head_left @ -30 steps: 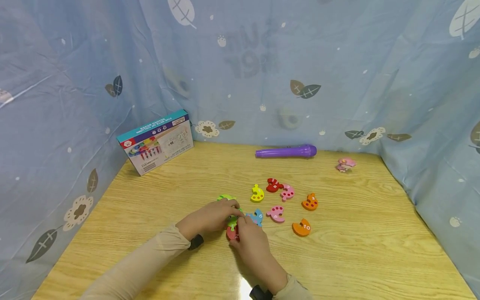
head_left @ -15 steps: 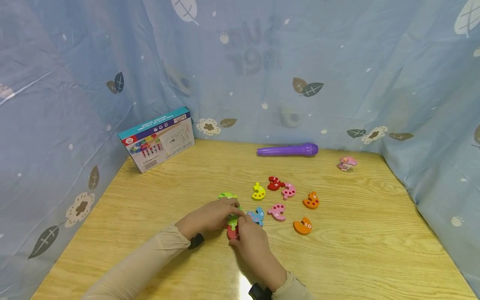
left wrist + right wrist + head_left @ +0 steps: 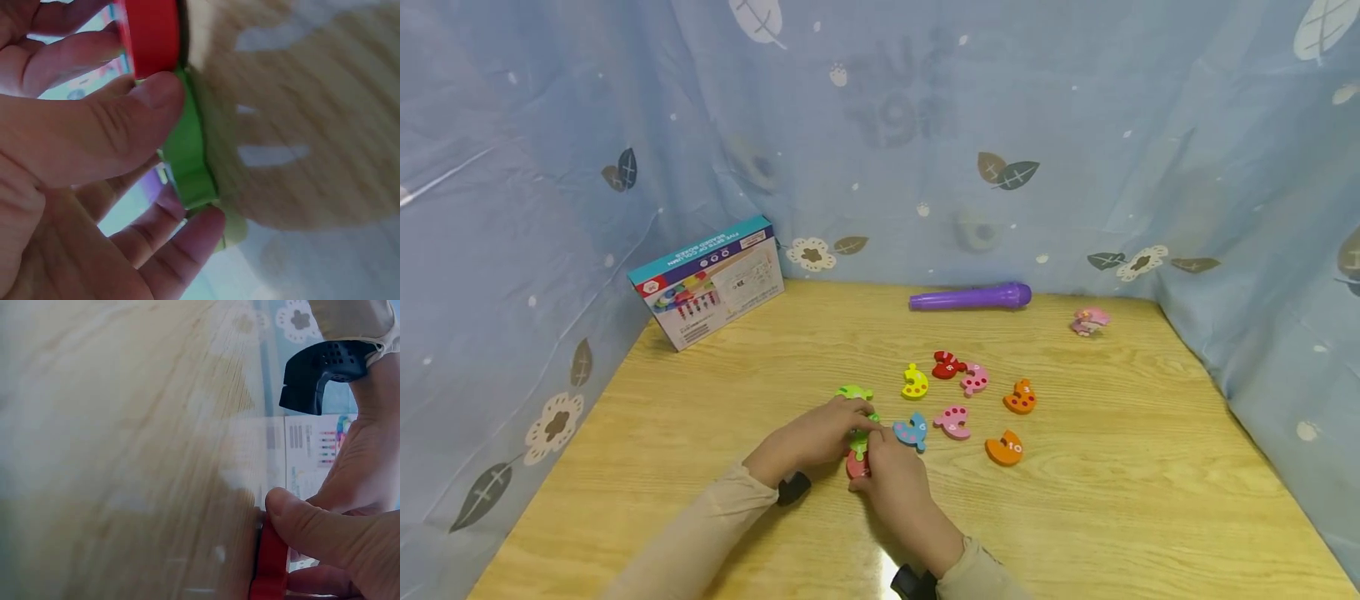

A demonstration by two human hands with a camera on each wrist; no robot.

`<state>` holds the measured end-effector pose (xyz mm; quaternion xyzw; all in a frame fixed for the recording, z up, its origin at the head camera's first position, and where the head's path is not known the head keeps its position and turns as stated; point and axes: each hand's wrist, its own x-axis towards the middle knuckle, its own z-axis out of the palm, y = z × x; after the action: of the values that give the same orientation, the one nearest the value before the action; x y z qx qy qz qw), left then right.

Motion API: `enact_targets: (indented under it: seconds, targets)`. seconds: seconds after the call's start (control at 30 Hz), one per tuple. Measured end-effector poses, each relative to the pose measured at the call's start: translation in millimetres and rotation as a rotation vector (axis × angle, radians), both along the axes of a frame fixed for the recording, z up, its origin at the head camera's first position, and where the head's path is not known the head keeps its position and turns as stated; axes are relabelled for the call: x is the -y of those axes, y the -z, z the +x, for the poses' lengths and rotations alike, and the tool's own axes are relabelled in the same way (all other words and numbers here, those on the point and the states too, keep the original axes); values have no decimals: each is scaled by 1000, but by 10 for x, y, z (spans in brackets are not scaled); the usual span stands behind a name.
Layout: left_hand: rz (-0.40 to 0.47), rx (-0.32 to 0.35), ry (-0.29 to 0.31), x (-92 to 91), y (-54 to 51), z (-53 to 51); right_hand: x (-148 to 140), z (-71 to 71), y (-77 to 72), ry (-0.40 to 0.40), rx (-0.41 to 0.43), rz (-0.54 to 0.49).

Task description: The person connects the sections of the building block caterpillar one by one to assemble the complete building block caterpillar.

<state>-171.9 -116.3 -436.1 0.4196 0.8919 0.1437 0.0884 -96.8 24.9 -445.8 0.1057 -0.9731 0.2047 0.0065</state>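
In the head view, my left hand (image 3: 827, 429) holds a green puzzle piece (image 3: 860, 446) on the table. Thumb and fingers lie on either side of that green piece (image 3: 187, 144) in the left wrist view. My right hand (image 3: 898, 479) pinches a red puzzle piece (image 3: 856, 468), which touches the green one's near end. Under my right thumb, the side of the red piece (image 3: 272, 556) shows in the right wrist view. Another light green piece (image 3: 852, 391) lies just beyond my left hand. My fingers hide much of both held pieces.
Right of my hands lie a blue piece (image 3: 912, 432), a yellow piece (image 3: 915, 383), a dark red piece (image 3: 947, 365), pink pieces and orange pieces (image 3: 1004, 448). Farther back are a purple toy microphone (image 3: 970, 297), a pink figurine (image 3: 1090, 321) and a cardboard box (image 3: 711, 283).
Both hands, with the red and green pieces, have shifted slightly left, uncovering more of the blue piece. The grips look the same. The head view has moved a little.
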Motion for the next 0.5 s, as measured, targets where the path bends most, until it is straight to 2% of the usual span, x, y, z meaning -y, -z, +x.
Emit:
enact_targets:
  seconds: [0.17, 0.37, 0.5]
  targets:
    - [17, -7, -8, -28, -17, 6, -28, 11, 11, -14, -1, 4]
    - [18, -6, -32, -48, -13, 10, -244, 32, -52, -99, -52, -41]
    - [11, -14, -32, -56, -17, 12, -492, 19, -151, -59, -75, -70]
